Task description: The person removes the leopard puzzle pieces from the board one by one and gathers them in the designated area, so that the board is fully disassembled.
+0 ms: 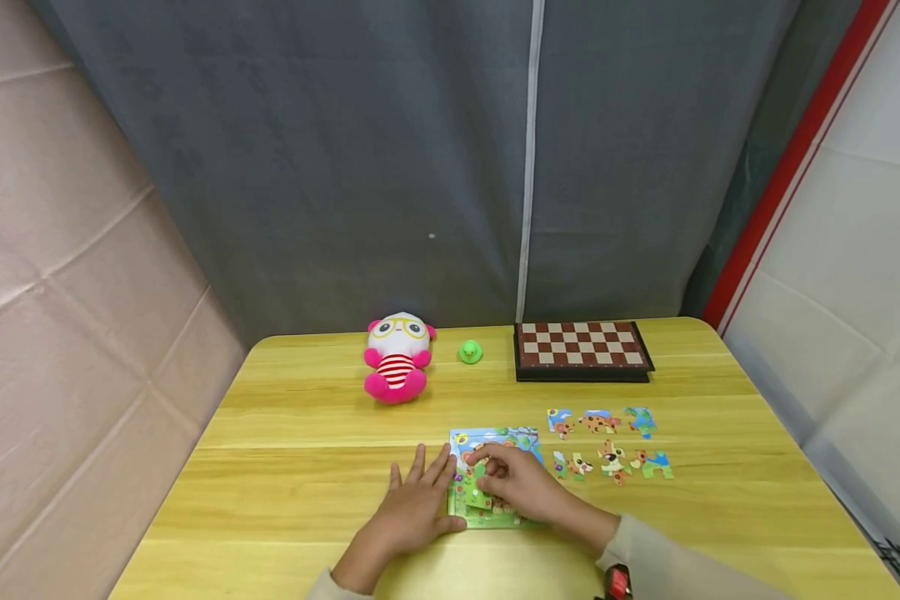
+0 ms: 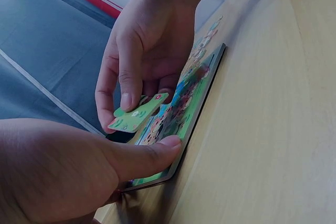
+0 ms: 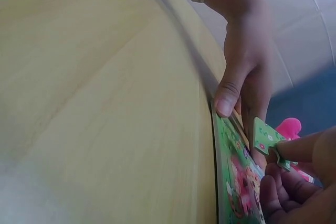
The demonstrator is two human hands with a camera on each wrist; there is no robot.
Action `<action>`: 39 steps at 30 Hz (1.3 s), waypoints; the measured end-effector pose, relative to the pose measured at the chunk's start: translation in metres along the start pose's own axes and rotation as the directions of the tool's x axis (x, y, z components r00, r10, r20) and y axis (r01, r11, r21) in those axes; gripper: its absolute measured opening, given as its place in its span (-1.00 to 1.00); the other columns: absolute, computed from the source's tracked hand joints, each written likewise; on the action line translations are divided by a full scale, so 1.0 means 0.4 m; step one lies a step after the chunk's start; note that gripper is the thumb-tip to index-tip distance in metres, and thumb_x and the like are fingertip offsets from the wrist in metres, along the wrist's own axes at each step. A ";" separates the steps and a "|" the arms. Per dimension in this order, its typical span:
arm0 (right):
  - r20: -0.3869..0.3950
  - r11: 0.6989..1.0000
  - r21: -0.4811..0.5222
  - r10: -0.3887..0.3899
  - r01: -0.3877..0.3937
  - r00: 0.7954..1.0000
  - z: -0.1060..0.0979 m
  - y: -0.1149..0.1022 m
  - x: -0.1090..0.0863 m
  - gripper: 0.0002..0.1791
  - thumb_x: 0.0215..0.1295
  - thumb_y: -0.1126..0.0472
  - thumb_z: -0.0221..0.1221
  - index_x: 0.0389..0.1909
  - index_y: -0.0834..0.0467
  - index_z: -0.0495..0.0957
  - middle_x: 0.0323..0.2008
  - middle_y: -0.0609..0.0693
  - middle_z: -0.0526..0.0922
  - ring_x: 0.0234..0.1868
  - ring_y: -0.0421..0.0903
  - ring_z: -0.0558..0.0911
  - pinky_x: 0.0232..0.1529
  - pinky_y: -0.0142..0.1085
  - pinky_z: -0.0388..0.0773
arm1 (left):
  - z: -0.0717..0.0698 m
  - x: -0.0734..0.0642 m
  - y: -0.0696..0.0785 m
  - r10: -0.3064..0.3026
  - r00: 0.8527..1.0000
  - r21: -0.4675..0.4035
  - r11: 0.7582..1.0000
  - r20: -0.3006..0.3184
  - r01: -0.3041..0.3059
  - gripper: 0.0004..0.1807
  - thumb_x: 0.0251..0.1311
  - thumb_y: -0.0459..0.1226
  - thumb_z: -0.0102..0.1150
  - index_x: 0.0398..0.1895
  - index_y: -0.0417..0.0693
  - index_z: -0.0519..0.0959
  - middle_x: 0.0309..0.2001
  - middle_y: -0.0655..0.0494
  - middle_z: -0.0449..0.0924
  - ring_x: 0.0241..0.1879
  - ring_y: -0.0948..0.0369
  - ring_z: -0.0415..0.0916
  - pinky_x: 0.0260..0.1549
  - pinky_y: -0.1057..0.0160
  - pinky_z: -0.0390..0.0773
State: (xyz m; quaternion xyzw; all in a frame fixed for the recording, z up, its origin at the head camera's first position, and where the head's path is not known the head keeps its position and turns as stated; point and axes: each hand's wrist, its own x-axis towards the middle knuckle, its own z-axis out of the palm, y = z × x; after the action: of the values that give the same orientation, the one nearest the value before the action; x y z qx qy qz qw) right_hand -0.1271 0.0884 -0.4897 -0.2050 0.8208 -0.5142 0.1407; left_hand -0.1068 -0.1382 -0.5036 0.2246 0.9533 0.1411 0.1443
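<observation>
Between thumb and fingers my right hand (image 1: 521, 483) pinches a green puzzle piece (image 2: 137, 115), held tilted just above the puzzle board (image 1: 495, 522). Small flowers are printed on the piece. My left hand (image 1: 414, 504) rests at the board's left edge, fingers spread and straight, its thumb (image 2: 163, 153) pressing on the near corner. The board carries a colourful picture of animals on grass. Part of its picture is hidden beneath my right hand.
Several loose puzzle pieces (image 1: 600, 422) lie in two rows right of the board. Farther back are a pink and white plush toy (image 1: 396, 367), a small green rubber duck (image 1: 470, 352) and a checkered chessboard (image 1: 581, 344). A grey curtain (image 1: 382, 167) hangs behind the wooden table (image 1: 285, 467).
</observation>
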 end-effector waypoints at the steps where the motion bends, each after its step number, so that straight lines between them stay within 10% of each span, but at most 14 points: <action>1: -0.001 1.000 0.009 0.004 -0.004 1.000 -0.004 0.001 -0.003 -0.68 0.38 0.29 0.30 0.12 0.20 0.63 -0.33 -0.05 0.60 -0.37 -0.20 0.56 -0.37 -0.38 0.55 | 0.001 0.000 0.000 -0.001 1.000 0.002 1.000 -0.001 0.001 0.06 0.23 0.28 0.22 0.64 -0.08 0.12 0.68 0.05 -0.15 0.62 -0.27 -0.29 0.33 -0.63 -0.13; 39: -0.092 0.995 0.042 0.096 -0.092 0.991 -0.173 0.108 -0.183 -0.65 0.37 0.25 0.31 0.13 0.25 0.62 -0.24 0.04 0.64 -0.30 -0.21 0.57 -0.28 -0.39 0.59 | -0.011 -0.007 0.009 -0.007 1.000 -0.007 1.000 0.009 0.007 0.07 0.23 0.27 0.22 0.65 -0.06 0.09 0.68 0.03 -0.16 0.62 -0.27 -0.30 0.34 -0.61 -0.16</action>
State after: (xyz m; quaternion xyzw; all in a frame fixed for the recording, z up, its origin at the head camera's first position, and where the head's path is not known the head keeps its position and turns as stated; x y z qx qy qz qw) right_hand -0.1018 0.1947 -0.4975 -0.1391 0.8254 -0.5315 0.1300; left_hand -0.1045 -0.1372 -0.4977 0.2213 0.9529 0.1429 0.1501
